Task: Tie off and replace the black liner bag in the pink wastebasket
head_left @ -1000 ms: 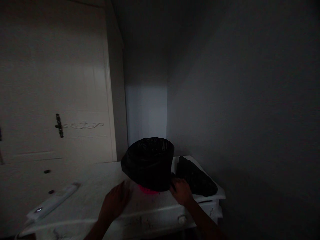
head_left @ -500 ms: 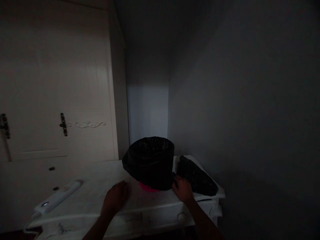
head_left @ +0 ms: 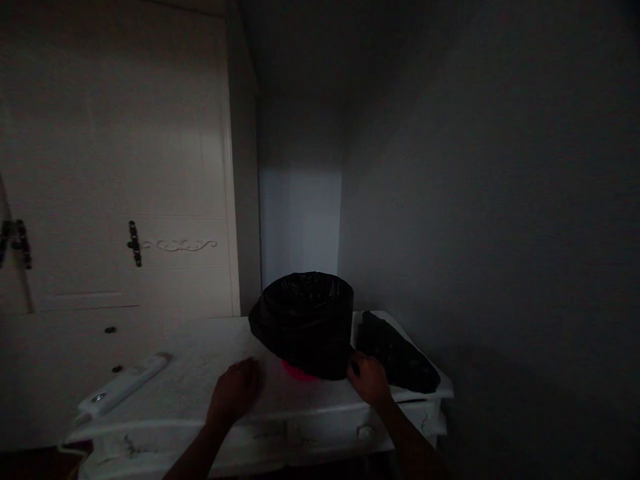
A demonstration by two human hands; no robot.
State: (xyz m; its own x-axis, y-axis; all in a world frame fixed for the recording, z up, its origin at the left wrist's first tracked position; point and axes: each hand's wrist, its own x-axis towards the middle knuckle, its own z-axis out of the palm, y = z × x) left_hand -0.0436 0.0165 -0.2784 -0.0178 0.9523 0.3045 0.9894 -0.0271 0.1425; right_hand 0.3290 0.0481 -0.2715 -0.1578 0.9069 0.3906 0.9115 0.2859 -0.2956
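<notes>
A bin with a pink base stands on the white dresser top, and a black garbage bag is fitted over its rim and hangs down its sides. The bag's mouth is open at the top. My right hand is closed on the bag's lower right edge, pinching a bit of the plastic. To the left of the bin, my left hand is held over the dresser top with its fingers curled in, apart from the bag; nothing shows in it. The light is dim, so finger detail is poor.
A bundle of black plastic bags lies on the right end of the dresser. A white power strip with a cord lies at the left end. Behind stands a white wardrobe; a grey wall borders the right.
The whole view has shifted slightly, moving the scene a little to the right. Both hands stay in nearly the same places, the right one still on the bag's edge.
</notes>
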